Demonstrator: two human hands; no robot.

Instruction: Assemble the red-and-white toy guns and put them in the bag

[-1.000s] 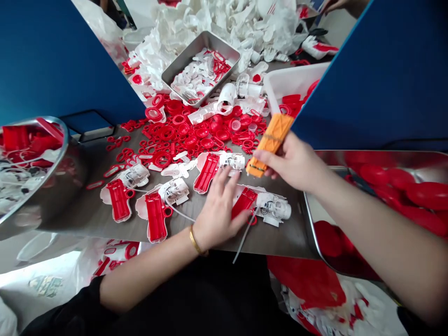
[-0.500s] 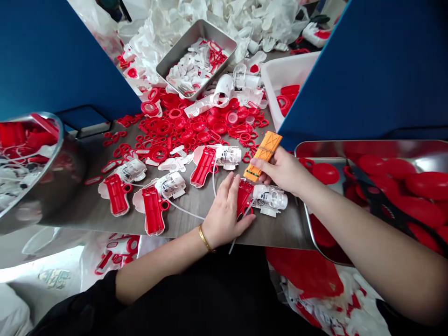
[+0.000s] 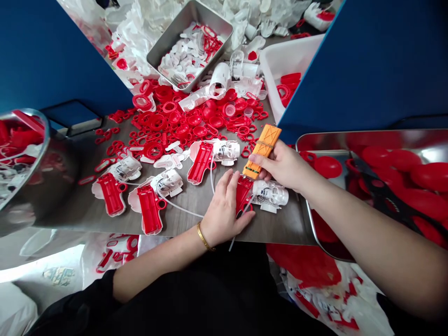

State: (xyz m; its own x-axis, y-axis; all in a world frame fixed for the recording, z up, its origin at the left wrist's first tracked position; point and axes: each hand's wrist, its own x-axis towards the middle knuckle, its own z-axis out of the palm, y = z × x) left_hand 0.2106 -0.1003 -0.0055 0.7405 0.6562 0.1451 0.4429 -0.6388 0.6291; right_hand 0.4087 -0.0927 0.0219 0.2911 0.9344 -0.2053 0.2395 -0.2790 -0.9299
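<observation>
A half-assembled toy gun point(image 3: 269, 195) with a red grip and a white mechanism lies on the bench in front of me. My left hand point(image 3: 226, 210) steadies its red grip, fingers along the far side and thumb near the trigger ring, hiding part of it. Between the thumb and fingers of my right hand point(image 3: 278, 161) is an orange plastic block point(image 3: 265, 144) with a band around its middle. The block's lower end meets the top of the red grip. Three similar toy guns, one of them a red-gripped piece point(image 3: 150, 210), lie to the left, with thin clear tubes.
Loose red parts point(image 3: 196, 123) cover the bench beyond, below a metal tray point(image 3: 156, 58) of small white and red pieces. A metal bowl point(image 3: 47, 135) stands left. To the right, a steel tray point(image 3: 308, 221) holds red parts and black scissors point(image 3: 388, 196). Blue panels point(image 3: 378, 70) flank both sides.
The view has shifted slightly. Both hands keep nearly the same places, and the orange block stays at the top of the toy gun's grip.
</observation>
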